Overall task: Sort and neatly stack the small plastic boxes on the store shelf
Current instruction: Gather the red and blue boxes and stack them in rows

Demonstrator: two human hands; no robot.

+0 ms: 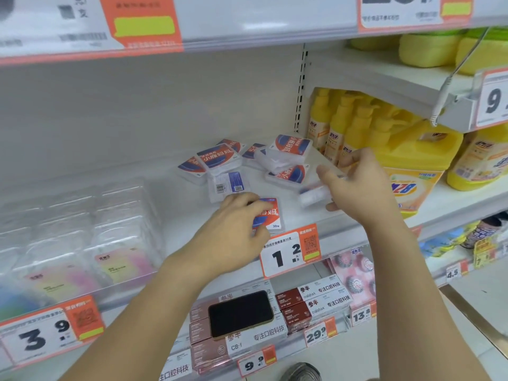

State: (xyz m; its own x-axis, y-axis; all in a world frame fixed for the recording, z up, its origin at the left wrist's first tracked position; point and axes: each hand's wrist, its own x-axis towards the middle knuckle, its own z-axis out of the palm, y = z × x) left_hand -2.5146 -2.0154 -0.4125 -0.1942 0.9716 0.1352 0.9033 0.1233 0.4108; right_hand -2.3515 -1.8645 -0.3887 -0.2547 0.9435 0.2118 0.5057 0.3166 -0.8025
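Across the middle shelf [176, 204], you are working both hands at once. Your left hand [239, 218] is pressing down flat on a small plastic box [268, 215] near the front lip, just above the price tag [290, 251] — fingers spread over its label, likely pinning it so it can slide into line. Your right hand [357, 185] is curling around a clear box [314, 195] lifted off the shelf; it is blurred, so I am only guessing that it is one of the same boxes seen edge-on. Behind your hands, the loose boxes [220, 158] are lying scattered and overlapping, some tilted, one showing its barcode side, and a short leaning pile [286, 155] is sitting toward the right, near the yellow bottles [343, 133]. You are probably gathering strays toward the front, since that stretch is bare and easy to stack on. Most of the sorting is remaining — no tidy stack is standing yet.
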